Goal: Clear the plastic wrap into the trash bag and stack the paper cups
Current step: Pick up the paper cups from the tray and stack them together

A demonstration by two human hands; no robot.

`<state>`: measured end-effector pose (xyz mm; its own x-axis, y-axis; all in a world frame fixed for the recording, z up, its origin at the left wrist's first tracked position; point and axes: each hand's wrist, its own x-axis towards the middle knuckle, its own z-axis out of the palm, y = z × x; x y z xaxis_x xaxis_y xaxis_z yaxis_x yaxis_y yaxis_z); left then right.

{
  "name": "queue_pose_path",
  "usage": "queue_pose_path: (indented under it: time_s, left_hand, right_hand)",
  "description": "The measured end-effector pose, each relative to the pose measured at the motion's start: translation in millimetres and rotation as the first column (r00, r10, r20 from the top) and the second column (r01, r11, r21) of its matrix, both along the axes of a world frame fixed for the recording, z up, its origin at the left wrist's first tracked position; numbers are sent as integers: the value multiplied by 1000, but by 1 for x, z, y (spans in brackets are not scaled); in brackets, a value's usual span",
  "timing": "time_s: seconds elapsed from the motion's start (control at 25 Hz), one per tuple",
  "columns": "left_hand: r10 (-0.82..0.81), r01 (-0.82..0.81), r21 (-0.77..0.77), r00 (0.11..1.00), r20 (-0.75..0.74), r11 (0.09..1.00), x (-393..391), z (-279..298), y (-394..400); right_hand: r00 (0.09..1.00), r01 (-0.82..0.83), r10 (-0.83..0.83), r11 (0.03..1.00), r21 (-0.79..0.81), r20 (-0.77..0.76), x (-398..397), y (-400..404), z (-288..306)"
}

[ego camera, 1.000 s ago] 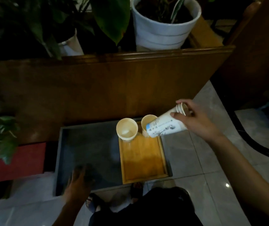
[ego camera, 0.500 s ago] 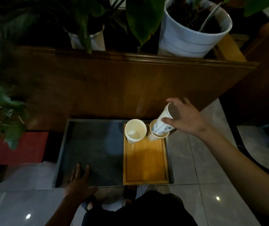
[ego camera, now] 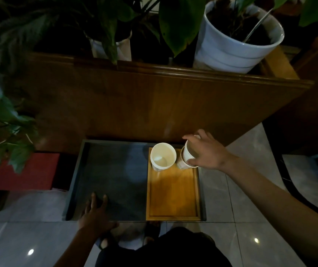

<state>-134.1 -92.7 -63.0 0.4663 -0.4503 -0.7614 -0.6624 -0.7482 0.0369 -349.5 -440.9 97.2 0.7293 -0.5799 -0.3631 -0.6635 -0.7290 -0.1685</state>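
Note:
A single white paper cup (ego camera: 163, 158) stands upright at the far left corner of a small wooden tray (ego camera: 173, 197). Right of it stands a stack of paper cups (ego camera: 186, 156), nested into a cup at the tray's far right corner. My right hand (ego camera: 205, 151) grips the top of that stack from the right, fingers curled round it. My left hand (ego camera: 96, 212) rests flat with fingers spread on the near edge of the dark low table (ego camera: 108, 178). No plastic wrap or trash bag is in view.
A wooden planter wall (ego camera: 154, 101) rises right behind the table, with a large white pot (ego camera: 231, 49) and leafy plants on top. A red box (ego camera: 19, 172) lies left of the table. Tiled floor (ego camera: 231, 199) surrounds it; my legs are at the bottom.
My right hand has swung the tilted stack of cups upright and lowered it into the right-hand cup on the tray. My left hand has stayed on the table's near edge.

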Motion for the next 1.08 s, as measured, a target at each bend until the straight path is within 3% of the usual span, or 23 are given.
queue_pose_path:
  time_s: [0.2,0.48,0.72,1.08]
  left_hand:
    - [-7,7,8,1000,1,1000,-1,5,1]
    - [13,-13,12,1000,-26,1000,-1,9,-3]
    - [-3,3,11,1000,-28,1000,-2,13,-6]
    - [-26,29,36,997,-67,999,4,17,-8]
  right_hand:
    - [997,-16,16,1000,0,-76,-2,7,-33]
    - [999,28,-27,999,35,-24,-5,11,-56]
    - [936,341,-338,940,-8,100,3,14,-65]
    - [914,392,-363,905,-165,181,15,28,-82]
